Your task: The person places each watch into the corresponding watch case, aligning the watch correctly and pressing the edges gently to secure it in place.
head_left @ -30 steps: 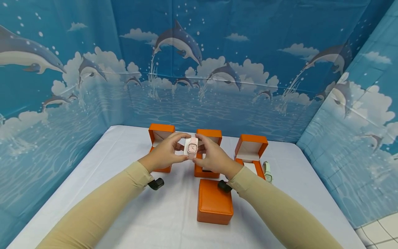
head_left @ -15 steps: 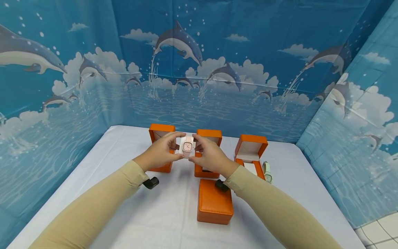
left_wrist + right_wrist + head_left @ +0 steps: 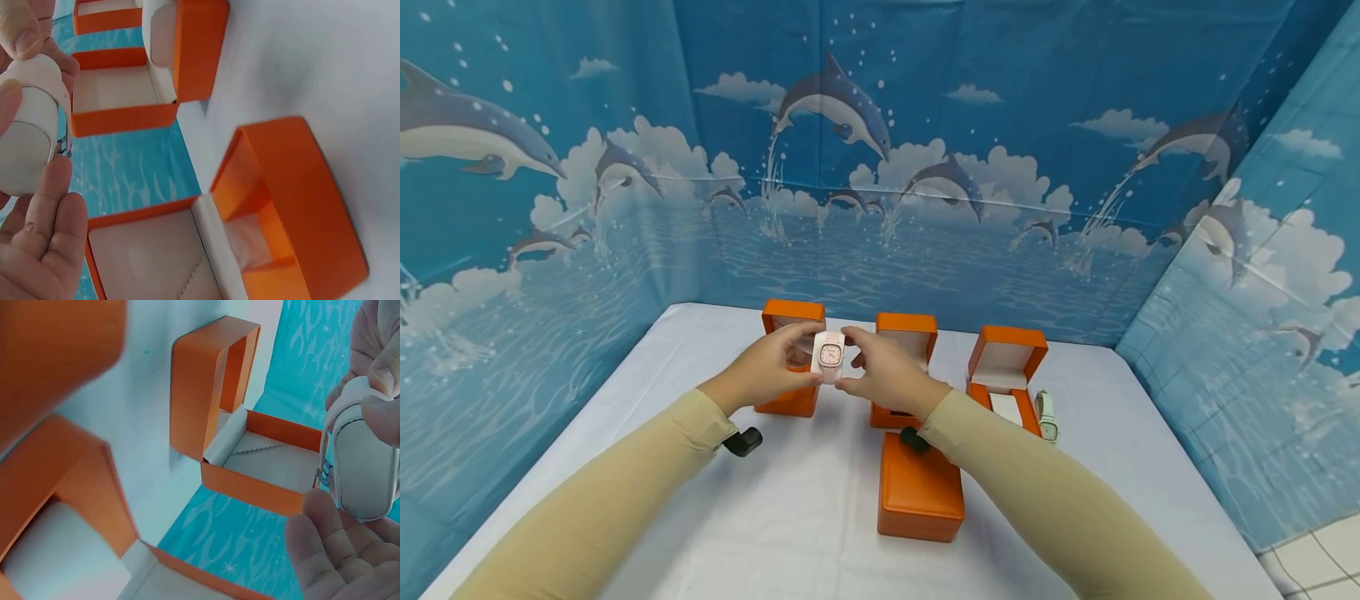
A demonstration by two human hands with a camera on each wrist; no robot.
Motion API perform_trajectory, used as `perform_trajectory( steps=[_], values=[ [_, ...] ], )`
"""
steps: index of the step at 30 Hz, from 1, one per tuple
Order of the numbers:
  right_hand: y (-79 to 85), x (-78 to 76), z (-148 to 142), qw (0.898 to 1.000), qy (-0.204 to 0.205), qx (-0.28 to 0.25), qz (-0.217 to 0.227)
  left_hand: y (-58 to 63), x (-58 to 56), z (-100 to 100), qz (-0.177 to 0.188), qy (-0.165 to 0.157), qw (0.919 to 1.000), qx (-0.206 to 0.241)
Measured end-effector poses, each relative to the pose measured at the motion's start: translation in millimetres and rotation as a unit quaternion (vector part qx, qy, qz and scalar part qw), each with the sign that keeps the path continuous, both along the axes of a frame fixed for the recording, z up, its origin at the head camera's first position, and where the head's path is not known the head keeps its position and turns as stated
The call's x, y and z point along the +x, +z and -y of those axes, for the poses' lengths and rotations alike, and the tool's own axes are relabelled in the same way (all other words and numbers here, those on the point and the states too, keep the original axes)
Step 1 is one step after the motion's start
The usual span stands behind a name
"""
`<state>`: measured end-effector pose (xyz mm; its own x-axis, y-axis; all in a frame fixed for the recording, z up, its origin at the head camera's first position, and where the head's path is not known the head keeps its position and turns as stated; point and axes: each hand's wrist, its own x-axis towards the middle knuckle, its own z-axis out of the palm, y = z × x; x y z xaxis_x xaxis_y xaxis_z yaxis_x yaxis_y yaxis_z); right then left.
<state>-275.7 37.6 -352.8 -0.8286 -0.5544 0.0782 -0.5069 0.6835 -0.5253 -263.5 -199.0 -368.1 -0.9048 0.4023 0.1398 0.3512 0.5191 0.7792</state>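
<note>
A pale pink wristwatch [image 3: 831, 356] is wrapped round a white cushion [image 3: 25, 144], its dial turned up towards the head camera. My left hand [image 3: 762, 367] holds the cushion's left side between thumb and fingers. At the right side, my right hand [image 3: 891, 373] grips it too, with fingertips by the strap buckle [image 3: 324, 474] in the right wrist view. Just beneath and behind the left hand stands an orange watch box [image 3: 200, 394] with its lid raised and a zigzag-edged cloth inside the lid. The right hand partly hides a second raised-lid orange box [image 3: 907, 323].
To the right stands a third orange box [image 3: 1007, 348] with its lid up and a white cushion inside. A pale green watch [image 3: 1046, 415] lies beside it. A closed orange box [image 3: 921, 487] sits nearer, under the right wrist. A dolphin-print curtain [image 3: 880, 150] surrounds the white table [image 3: 790, 517].
Both hands have carried the watch on its cushion to the left, from before the middle box to near the left box. The boxes have not moved.
</note>
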Motion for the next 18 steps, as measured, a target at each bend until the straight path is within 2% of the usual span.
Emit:
perform_trajectory(
  steps=[4, 10, 14, 18],
  values=[
    [1.1, -3.2, 10, 0.999, 0.01, 0.031, -0.014, -0.5, 0.7, 9, 0.019, 0.008, 0.9998, -0.006],
    [0.1, -10.1, 24, 0.999, 0.022, 0.038, -0.003, -2.1, -0.7, 20, 0.055, 0.026, 0.9981, -0.011],
    [-3.2, -16.6, 35, 0.998, 0.026, 0.05, 0.009, -6.0, -4.7, 29, 0.059, 0.03, 0.9974, -0.028],
    [-6.8, -22.2, 46, 0.996, 0.024, 0.083, 0.008, -10.7, -8.3, 37, 0.069, 0.03, 0.9965, -0.036]
  ],
)
